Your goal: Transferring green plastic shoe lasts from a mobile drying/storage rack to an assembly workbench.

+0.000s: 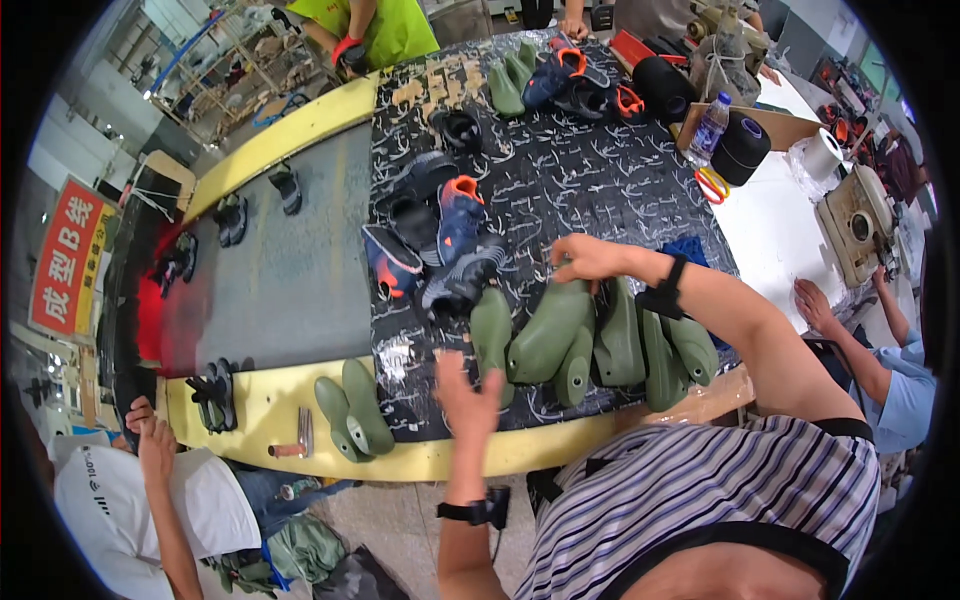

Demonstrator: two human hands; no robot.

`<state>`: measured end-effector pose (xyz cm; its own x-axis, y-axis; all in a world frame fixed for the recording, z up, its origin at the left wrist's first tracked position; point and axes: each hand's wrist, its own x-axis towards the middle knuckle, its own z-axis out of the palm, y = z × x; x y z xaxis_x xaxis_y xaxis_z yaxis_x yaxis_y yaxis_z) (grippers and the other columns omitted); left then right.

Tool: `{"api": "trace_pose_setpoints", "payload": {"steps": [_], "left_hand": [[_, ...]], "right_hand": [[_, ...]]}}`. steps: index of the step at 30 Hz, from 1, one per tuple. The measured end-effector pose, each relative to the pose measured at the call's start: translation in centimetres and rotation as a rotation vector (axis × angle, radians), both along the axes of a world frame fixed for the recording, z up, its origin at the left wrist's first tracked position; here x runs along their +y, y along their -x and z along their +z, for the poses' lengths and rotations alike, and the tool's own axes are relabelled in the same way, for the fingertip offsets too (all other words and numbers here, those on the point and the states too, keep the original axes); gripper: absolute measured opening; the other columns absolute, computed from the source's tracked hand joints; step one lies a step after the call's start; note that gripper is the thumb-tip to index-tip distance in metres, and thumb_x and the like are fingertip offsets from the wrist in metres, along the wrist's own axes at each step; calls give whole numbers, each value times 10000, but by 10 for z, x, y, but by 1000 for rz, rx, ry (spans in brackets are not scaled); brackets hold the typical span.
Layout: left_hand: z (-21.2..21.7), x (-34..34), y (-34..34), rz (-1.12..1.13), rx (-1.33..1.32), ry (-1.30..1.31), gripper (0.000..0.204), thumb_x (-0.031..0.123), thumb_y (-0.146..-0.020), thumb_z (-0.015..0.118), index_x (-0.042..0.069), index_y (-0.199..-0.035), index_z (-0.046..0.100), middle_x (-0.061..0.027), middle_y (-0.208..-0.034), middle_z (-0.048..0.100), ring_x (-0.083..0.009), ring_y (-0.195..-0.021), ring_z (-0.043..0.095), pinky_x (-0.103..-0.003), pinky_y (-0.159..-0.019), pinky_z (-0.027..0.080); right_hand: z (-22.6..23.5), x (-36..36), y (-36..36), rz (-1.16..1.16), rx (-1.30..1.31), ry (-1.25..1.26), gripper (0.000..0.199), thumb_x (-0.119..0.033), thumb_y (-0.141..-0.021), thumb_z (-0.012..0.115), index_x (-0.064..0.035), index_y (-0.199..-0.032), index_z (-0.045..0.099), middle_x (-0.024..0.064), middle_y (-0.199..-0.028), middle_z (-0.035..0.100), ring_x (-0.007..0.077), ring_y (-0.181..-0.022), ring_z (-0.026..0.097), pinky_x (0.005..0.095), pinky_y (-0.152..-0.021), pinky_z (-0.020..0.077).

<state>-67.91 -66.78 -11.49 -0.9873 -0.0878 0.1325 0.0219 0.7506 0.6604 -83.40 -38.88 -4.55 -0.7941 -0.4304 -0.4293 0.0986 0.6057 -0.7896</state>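
My right hand (592, 258) is curled over the upper end of a large green shoe last (552, 335), which leans at a slant over its neighbours. Several more green lasts stand beside it along the near table edge, among them one (618, 340) just right of the held one. My left hand (466, 395) is raised with fingers apart, close to another green last (491, 330), and grips nothing visible. Beyond it lies a group of dark sports shoes, including a navy shoe with an orange collar (460, 222). A pair of green lasts (366, 408) rests to the left.
A grey conveyor belt (300, 270) with yellow edges carries a few dark shoes. On the far table sit a bottle (708, 130), black thread cones (741, 148), scissors (712, 185) and more shoes. A sewing machine (858, 225) stands right. Other people work around the table.
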Motion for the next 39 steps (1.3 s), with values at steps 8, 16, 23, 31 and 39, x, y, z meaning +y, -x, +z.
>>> {"api": "trace_pose_setpoints", "payload": {"steps": [8, 16, 23, 31, 39], "left_hand": [[-22, 48, -6, 55, 22, -146, 478, 121, -813, 609, 32, -1250, 437, -243, -1243, 439, -421, -1125, 447, -468, -914, 388], [-24, 59, -7, 43, -6, -47, 416, 79, -818, 593, 24, -1214, 475, -253, -1207, 471, -441, -1076, 488, -460, -884, 426], [-19, 3, -34, 145, 32, 35, 404, 41, -810, 592, 1, -1199, 492, -242, -1177, 512, -404, -1091, 500, -439, -903, 417], [2, 4, -15, 232, 162, 360, 560, 162, -759, 667, -20, -1235, 436, -225, -1258, 441, -396, -1193, 383, -477, -987, 297], [-9, 140, -30, -415, -19, -11, 472, 53, -738, 632, 37, -1194, 516, -278, -1327, 326, -433, -1188, 388, -451, -963, 368]], "right_hand": [[2, 108, -7, -808, -44, 432, 261, -131, -816, 560, 58, -997, 549, 142, -852, 583, 210, -615, 586, 308, -511, 531], [-61, 77, 170, -903, 203, 1130, 260, -152, -898, 505, 79, -999, 563, 144, -911, 599, 247, -775, 622, 351, -722, 531], [-22, 21, 151, -287, 189, 334, 296, -230, -912, 507, 41, -1019, 560, 150, -829, 639, 218, -710, 637, 323, -633, 532], [-47, 98, 10, 293, -186, -531, 680, -625, -822, 475, 20, -681, 635, 121, -588, 598, 205, -485, 598, 326, -477, 514], [-28, 84, 2, -96, -42, -381, 328, -221, -699, 632, 106, -692, 624, 203, -651, 622, 258, -560, 640, 372, -510, 520]]}}
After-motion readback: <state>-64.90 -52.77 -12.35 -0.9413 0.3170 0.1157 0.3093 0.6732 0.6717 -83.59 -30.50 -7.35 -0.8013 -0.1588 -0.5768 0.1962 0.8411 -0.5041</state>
